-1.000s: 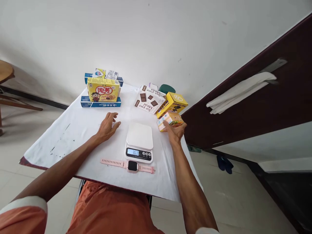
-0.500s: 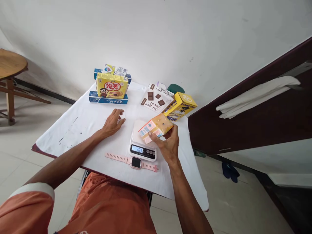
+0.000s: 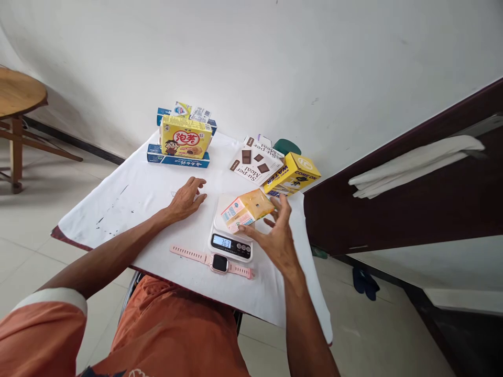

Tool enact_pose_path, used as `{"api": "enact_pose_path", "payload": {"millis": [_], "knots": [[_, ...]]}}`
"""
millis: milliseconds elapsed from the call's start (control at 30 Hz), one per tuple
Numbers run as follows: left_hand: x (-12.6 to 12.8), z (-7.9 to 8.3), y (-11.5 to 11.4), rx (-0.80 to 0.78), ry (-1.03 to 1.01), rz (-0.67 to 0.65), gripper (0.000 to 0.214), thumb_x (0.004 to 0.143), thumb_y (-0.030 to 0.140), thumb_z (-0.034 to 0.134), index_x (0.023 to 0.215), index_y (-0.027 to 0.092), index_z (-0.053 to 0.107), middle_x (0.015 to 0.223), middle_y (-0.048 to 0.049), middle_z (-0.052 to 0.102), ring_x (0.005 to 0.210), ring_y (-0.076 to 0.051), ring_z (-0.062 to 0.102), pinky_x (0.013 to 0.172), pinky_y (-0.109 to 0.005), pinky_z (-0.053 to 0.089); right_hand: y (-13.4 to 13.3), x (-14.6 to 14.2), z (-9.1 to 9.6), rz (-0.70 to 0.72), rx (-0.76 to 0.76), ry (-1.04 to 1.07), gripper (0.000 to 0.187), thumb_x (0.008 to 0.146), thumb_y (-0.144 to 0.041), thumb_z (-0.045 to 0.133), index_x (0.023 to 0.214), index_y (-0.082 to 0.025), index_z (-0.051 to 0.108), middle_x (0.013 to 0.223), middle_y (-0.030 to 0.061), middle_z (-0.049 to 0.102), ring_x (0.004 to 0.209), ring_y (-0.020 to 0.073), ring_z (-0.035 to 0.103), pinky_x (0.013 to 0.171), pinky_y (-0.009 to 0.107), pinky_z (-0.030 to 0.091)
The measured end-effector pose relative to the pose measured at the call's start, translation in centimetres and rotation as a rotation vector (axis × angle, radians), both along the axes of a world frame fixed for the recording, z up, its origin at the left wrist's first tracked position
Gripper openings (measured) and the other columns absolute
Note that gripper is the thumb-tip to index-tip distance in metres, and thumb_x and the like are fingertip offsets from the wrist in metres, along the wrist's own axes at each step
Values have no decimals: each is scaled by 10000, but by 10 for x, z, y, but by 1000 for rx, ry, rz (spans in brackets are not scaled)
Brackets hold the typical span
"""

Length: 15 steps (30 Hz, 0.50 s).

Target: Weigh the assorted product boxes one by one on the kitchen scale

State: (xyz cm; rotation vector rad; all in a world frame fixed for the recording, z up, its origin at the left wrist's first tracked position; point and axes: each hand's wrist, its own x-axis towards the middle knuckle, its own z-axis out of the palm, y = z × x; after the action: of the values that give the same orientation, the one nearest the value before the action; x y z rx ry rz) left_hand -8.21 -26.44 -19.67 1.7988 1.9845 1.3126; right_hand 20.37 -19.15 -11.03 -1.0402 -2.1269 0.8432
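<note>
A small orange-and-yellow printed box [image 3: 248, 205] rests tilted on the kitchen scale [image 3: 231, 245], whose display reads 363. Around the box's near right side is my right hand [image 3: 277, 238], its fingers spread and no longer wrapped round it. The thumb tip is at the box's lower corner; whether it touches, I cannot tell. My left hand [image 3: 186, 201] lies on the white cloth left of the scale, fingers loosely apart, holding nothing. In front of the scale a pink-strapped smartwatch [image 3: 219, 263] lies stretched out.
Behind stand a white chocolate-print box [image 3: 255, 161], a yellow box [image 3: 294, 175] and a green round thing [image 3: 286, 146]. At the back left a yellow puff snack box [image 3: 185, 139] stands by a long blue box [image 3: 176, 157]. The white cloth [image 3: 137, 209] covers the table; the wall is close behind.
My right hand has loosened from the orange-and-yellow box, its fingers spreading away to the right. The box has settled slightly lower on the scale. My left hand stays about where it was.
</note>
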Motion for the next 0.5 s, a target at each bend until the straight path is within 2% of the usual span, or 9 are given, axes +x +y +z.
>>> {"api": "enact_pose_path", "payload": {"millis": [67, 133, 233, 300, 367, 433, 500], "knots": [[0, 1, 0, -9, -3, 0, 340, 954, 221, 609, 1288, 194, 547, 1193, -83, 636, 902, -173, 687, 777, -338, 577, 11, 10, 22, 122, 135, -132, 1218, 712, -613, 898, 1684, -370, 205, 1760, 149, 271, 1585, 404, 350, 1185, 658, 450], [1, 3, -1, -25, -7, 5, 339, 951, 214, 612, 1284, 183, 557, 1184, -86, 641, 888, -170, 680, 768, -329, 563, 23, 13, 44, 260, 264, -294, 1058, 802, -525, 848, 1682, -415, 271, 1784, 67, 246, 1648, 381, 215, 1280, 665, 317], [3, 9, -2, -88, 1, 20, 265, 949, 195, 614, 1213, 177, 605, 1083, -65, 666, 815, -159, 656, 757, -314, 540, 41, -1, 66, 419, 304, -506, 916, 849, -412, 792, 1659, -416, 362, 1787, 21, 263, 1663, 366, 175, 1324, 653, 221], [5, 15, -4, -161, 28, 26, 200, 955, 190, 613, 1152, 173, 642, 1005, -55, 684, 803, -166, 650, 771, -312, 527, 50, -16, 73, 521, 263, -604, 868, 825, -377, 789, 1619, -390, 437, 1761, 32, 335, 1643, 364, 247, 1316, 632, 258], [8, 21, -7, -238, 61, 24, 154, 963, 191, 611, 1102, 169, 671, 970, -57, 705, 835, -182, 662, 785, -313, 515, 56, -29, 77, 597, 218, -655, 812, 781, -363, 807, 1543, -353, 528, 1677, 58, 473, 1566, 364, 405, 1273, 597, 355], [11, 29, -11, -303, 82, 9, 121, 968, 194, 605, 1046, 173, 695, 958, -58, 728, 851, -192, 673, 764, -308, 498, 57, -38, 82, 599, 189, -662, 702, 739, -392, 837, 1404, -310, 629, 1499, 79, 639, 1382, 359, 596, 1164, 555, 482], [15, 36, -18, -365, 97, -13, 116, 977, 213, 600, 992, 179, 710, 957, -59, 749, 852, -200, 686, 724, -305, 477, 57, -44, 90, 548, 165, -651, 615, 695, -480, 877, 1247, -286, 688, 1280, 74, 737, 1148, 339, 703, 997, 507, 574]]}}
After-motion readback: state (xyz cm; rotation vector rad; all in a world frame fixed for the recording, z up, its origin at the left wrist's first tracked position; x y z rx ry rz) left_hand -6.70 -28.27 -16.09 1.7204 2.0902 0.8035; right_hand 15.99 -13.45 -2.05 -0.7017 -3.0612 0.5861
